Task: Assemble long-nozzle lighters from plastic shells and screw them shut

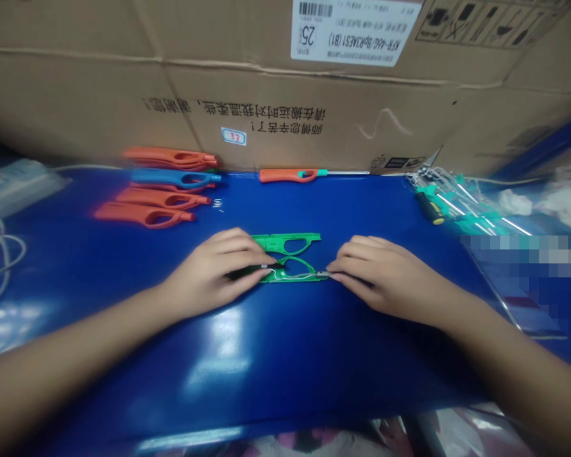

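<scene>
On the table in front of me, the lower green lighter shell half lies with its hollow side up and a thin white wire along it. My left hand is closed over its left end, with thumb and forefinger pinching a small black part in the shell. A short metal tube lies at the shell's right end, where my right hand pinches it. Just beyond lies a second green shell half, its left end partly behind my left fingers.
Several orange lighter shells and a blue one lie at the back left. An orange lighter with a metal rod lies along the cardboard. At the right are several metal rods with teal parts and a screwdriver.
</scene>
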Demonstrator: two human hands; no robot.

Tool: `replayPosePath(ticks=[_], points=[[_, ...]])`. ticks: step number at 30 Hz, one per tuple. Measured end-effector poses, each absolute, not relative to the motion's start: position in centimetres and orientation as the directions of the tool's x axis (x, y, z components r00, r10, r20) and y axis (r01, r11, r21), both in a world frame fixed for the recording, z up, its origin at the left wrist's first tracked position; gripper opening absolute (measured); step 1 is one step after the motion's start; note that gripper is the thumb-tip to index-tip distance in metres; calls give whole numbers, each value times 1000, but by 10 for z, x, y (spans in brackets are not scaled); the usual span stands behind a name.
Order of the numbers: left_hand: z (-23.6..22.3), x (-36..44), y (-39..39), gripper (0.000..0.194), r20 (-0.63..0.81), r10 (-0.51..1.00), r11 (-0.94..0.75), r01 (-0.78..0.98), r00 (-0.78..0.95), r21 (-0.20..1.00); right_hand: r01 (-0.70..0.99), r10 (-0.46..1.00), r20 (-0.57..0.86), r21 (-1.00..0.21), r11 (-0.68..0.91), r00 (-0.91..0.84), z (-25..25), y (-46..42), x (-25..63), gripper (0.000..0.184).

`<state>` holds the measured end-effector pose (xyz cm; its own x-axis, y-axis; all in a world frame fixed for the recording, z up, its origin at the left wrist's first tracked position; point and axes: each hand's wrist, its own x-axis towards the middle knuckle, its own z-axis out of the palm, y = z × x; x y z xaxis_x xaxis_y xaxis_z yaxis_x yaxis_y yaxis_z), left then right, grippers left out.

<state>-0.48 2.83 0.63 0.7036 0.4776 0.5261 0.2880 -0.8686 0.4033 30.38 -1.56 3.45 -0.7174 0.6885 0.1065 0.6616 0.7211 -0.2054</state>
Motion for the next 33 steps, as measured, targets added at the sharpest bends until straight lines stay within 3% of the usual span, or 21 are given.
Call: replayPosePath(ticks=[6,10,19,33], points=[[6,-5,28,20,531,471,-872,281,704,401,664,692,88,-219,715,-717,36,-16,305,17],[7,-4,28,19,537,465,-876,277,704,395,648,677,87,-224,728,-731,36,-15,306,23],[6,-5,28,19,525,479,-868,289,704,404,662,670,71,-108,741,-739,35,-18,303,25],[5,-5,28,24,545,463,-875,262,699,407,635,654,59,-190,749,-754,36,-18,306,27]])
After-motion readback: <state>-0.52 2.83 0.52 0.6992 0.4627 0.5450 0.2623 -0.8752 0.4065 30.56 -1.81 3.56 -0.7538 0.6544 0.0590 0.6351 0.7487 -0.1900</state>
